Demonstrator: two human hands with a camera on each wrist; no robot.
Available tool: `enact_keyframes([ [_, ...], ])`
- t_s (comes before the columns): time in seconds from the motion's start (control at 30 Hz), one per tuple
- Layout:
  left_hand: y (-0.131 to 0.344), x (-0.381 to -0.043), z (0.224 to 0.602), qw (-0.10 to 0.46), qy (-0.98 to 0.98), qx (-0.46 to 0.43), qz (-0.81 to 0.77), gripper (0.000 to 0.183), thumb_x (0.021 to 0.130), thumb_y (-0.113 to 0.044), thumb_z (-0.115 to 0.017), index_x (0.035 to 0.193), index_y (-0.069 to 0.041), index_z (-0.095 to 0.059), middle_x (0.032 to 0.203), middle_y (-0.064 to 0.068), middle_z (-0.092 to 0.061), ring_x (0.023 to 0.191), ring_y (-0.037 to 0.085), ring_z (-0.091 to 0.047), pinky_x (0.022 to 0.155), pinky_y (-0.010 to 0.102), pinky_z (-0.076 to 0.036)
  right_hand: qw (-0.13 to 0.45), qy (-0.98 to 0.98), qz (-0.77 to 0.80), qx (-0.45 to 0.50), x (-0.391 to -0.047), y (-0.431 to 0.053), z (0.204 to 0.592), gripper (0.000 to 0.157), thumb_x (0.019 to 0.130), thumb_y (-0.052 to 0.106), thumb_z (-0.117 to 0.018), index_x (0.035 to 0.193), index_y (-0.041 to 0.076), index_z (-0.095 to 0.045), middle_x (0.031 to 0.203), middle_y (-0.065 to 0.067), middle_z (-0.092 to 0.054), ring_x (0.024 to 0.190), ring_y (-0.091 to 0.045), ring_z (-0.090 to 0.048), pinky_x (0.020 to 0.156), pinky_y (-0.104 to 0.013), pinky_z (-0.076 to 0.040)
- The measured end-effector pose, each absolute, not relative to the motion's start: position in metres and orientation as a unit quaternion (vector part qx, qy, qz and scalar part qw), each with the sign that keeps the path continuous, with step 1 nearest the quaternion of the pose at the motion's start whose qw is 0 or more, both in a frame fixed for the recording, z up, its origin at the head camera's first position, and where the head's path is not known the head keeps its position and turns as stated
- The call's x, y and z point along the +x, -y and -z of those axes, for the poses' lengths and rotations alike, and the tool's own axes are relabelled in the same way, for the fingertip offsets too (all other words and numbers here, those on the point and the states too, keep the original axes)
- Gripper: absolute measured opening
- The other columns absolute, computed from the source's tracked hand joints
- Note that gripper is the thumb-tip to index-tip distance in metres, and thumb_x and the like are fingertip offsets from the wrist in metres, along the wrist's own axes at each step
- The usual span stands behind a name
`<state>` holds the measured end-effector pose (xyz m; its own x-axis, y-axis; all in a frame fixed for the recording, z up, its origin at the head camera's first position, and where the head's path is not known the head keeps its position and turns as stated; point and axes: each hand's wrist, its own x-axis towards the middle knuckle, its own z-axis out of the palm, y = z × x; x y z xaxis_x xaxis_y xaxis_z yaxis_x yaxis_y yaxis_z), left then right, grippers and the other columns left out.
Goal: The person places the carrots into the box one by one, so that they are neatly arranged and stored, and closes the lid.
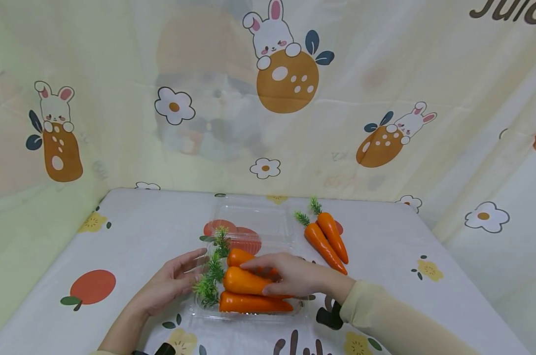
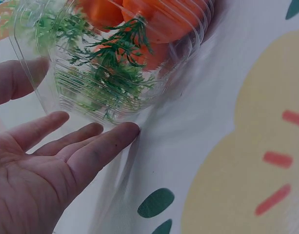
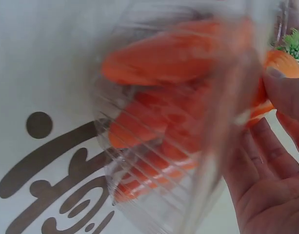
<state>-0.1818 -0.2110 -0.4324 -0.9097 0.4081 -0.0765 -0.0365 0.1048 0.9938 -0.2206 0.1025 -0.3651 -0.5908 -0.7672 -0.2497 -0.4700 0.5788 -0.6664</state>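
A clear plastic clamshell box stands near the middle of the table with its lid folded back. Several orange toy carrots lie in it side by side, their green leafy tops toward the left. My right hand reaches in from the right and grips the middle carrot between thumb and fingers. A front carrot lies along the near wall, and a back carrot is partly hidden by the hand. At the box's left end, my left hand has its fingers loosely extended, fingertips right at the ribbed wall.
Two more carrots lie on the table right of the box, tops pointing away. The table wears a white printed cloth. A curtain with rabbit and flower prints hangs behind and along the sides.
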Motion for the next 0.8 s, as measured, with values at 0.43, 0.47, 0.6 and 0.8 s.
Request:
enact_keyframes([
  [0.43,0.2111,-0.1813,0.4314,0.173,-0.723,0.13,-0.656,0.068,0.104,-0.018,-0.056,0.16,0.003,-0.024,0.162,0.034,-0.03,0.146,0.051,-0.039,0.108,0.047,-0.051,0.252,-0.858,0.256,-0.368,-0.2199,-0.1005,0.3682,0.055,0.095,0.012,-0.072,0.147,0.024,-0.056,0.143,0.006,-0.061,0.126,-0.01,-0.059,0.108,-0.031,-0.052],
  [0.47,0.211,-0.1812,0.4313,0.173,-0.723,0.131,-0.656,0.068,0.104,-0.018,-0.056,0.16,0.003,-0.024,0.162,0.034,-0.029,0.145,0.052,-0.039,0.108,0.048,-0.051,0.25,-0.859,0.254,-0.368,-0.2201,-0.1004,0.3681,0.055,0.095,0.012,-0.073,0.146,0.024,-0.057,0.143,0.006,-0.061,0.126,-0.01,-0.059,0.109,-0.032,-0.052],
  [0.6,0.2107,-0.181,0.431,0.173,-0.725,0.129,-0.654,0.068,0.103,-0.019,-0.057,0.16,0.002,-0.024,0.162,0.033,-0.03,0.145,0.051,-0.039,0.108,0.05,-0.051,0.241,-0.865,0.244,-0.367,-0.2203,-0.0995,0.3673,0.054,0.094,0.014,-0.074,0.144,0.024,-0.059,0.142,0.007,-0.062,0.125,-0.01,-0.06,0.11,-0.035,-0.051],
  [0.8,0.2104,-0.1809,0.4303,0.172,-0.727,0.127,-0.652,0.068,0.103,-0.019,-0.057,0.16,0.002,-0.025,0.162,0.033,-0.03,0.145,0.051,-0.04,0.108,0.05,-0.051,0.233,-0.867,0.239,-0.37,-0.2201,-0.098,0.3666,0.052,0.092,0.015,-0.077,0.141,0.021,-0.061,0.138,0.006,-0.065,0.117,-0.007,-0.062,0.103,-0.027,-0.054],
])
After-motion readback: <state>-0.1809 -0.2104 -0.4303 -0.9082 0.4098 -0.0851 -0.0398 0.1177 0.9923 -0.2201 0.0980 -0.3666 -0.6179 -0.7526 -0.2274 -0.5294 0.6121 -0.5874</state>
